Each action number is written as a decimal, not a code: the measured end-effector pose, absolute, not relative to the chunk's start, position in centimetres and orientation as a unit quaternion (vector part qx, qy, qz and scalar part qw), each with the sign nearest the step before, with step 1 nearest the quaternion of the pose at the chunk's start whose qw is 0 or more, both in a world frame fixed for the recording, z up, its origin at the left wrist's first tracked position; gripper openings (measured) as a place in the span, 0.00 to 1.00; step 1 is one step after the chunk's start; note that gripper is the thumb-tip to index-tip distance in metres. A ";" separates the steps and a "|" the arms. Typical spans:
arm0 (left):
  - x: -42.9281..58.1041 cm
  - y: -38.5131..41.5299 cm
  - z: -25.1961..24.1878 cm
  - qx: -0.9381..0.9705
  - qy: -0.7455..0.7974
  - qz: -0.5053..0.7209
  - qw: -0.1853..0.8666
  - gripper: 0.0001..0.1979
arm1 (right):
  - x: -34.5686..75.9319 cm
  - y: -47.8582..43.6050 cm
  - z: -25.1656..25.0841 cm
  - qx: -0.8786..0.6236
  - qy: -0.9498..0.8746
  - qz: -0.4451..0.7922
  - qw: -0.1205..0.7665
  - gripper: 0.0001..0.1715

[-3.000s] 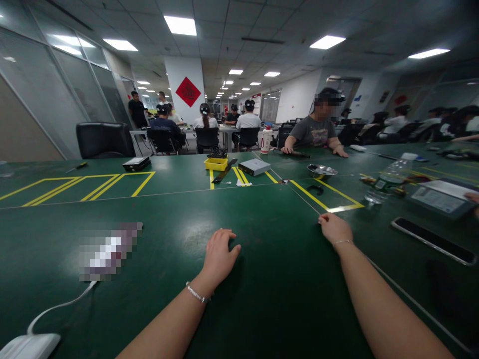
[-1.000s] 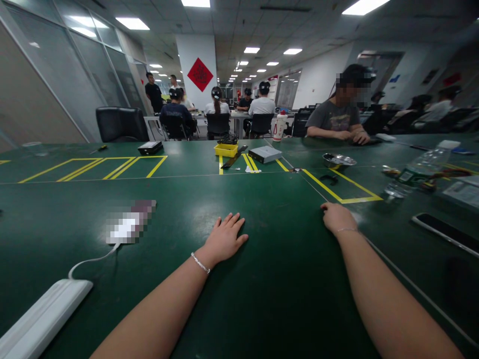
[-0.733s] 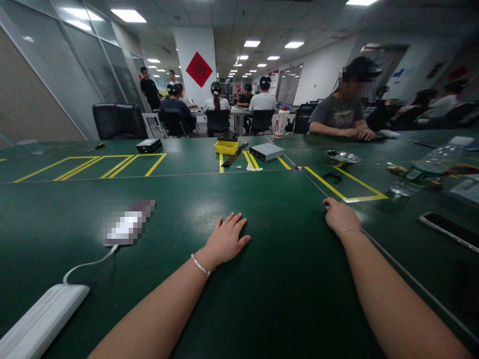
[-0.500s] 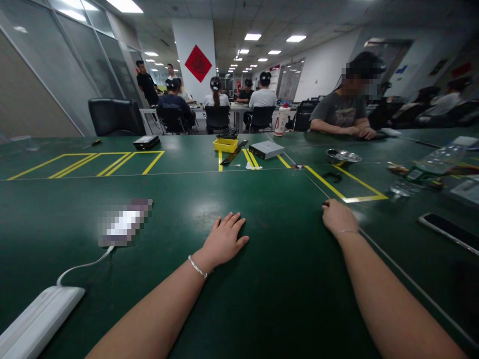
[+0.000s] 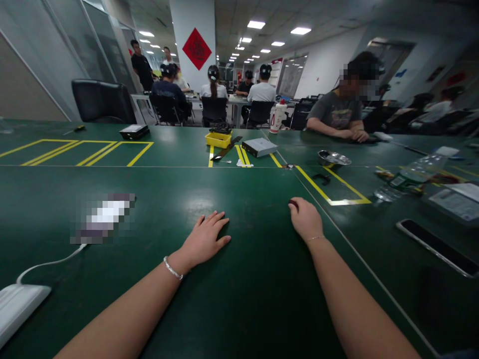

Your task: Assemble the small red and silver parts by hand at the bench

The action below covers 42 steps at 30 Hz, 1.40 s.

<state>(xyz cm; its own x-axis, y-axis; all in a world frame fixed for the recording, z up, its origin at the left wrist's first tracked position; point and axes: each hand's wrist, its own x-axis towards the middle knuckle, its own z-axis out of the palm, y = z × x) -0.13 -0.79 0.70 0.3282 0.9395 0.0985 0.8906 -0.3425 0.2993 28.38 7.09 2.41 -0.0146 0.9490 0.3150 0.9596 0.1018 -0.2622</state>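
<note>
My left hand (image 5: 204, 239) lies flat on the green table (image 5: 239, 309), palm down with its fingers spread and nothing in it. To the right, my right hand (image 5: 306, 219) is closed around a small dark reddish object (image 5: 294, 204). Only one end of that object shows between the fingers, so I cannot make out its kind. A thin pale seam line (image 5: 348, 237) runs across the table just right of this hand. Left of my left hand lies a blurred-out phone (image 5: 105, 217) with a white cable.
Farther off are a yellow bin (image 5: 219, 139), a grey box (image 5: 259, 146), a metal bowl (image 5: 334, 159) and a black box (image 5: 134, 132). A plastic bottle (image 5: 415, 174) and a dark phone (image 5: 437, 247) lie at right. A person (image 5: 337, 109) sits across the table.
The view has shifted, so most things appear farther left. My right hand, still closed on the small dark object, has moved left toward my left hand, which stays flat.
</note>
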 end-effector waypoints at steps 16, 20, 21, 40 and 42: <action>2.8 -0.7 1.5 0.759 0.566 0.268 0.177 0.15 | 18.5 2.2 2.3 -0.364 -0.888 0.098 0.263 0.07; 2.5 -0.5 1.6 0.749 0.544 0.299 0.232 0.15 | 18.3 2.0 2.0 -0.336 -0.901 0.094 0.256 0.09; 2.4 -0.4 1.6 0.750 0.542 0.294 0.240 0.15 | 18.2 1.9 1.8 -0.331 -0.905 0.096 0.251 0.09; -0.4 -0.6 1.2 0.554 0.516 0.421 0.500 0.10 | 32.2 7.6 0.0 -0.734 -0.671 -0.035 0.098 0.21; -0.2 -0.5 1.2 0.540 0.493 0.440 0.521 0.08 | 32.3 7.7 -0.1 -0.730 -0.676 -0.027 0.096 0.21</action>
